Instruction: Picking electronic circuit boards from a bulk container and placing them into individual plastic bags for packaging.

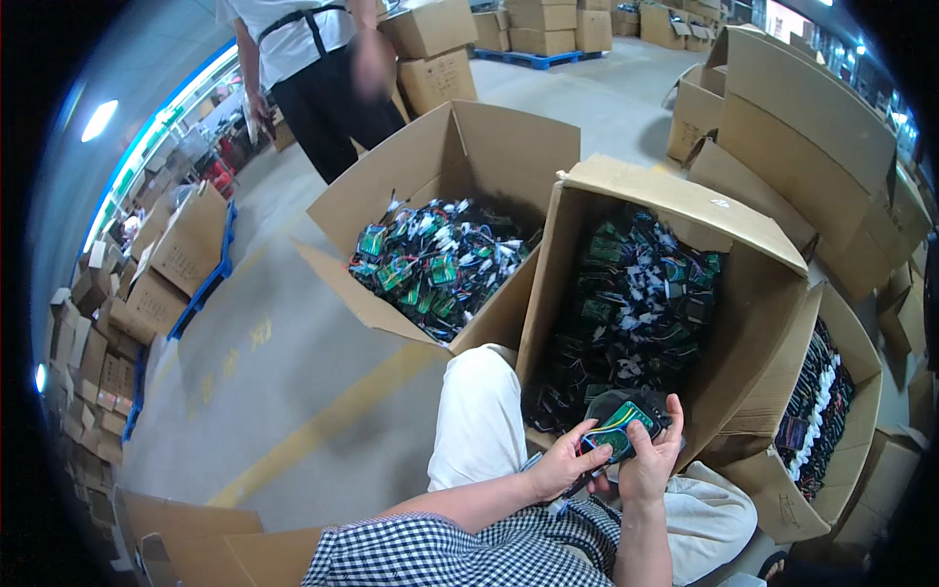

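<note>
Pallets [225, 262] of cartons [196, 235] are standing left of and beyond the circuit-board box [514, 137], showing a factory or warehouse.

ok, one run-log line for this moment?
left hand: holding green circuit board | right hand: holding same board | carton ahead: open, wired boards inside | carton to its left: open, similar contents

Gray floor [303, 318], yellow painted line [323, 425], bright ceiling lamp [99, 119]

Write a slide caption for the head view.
Left hand and right hand hold a wired green circuit board near an open cardboard box of wired boards.
</note>
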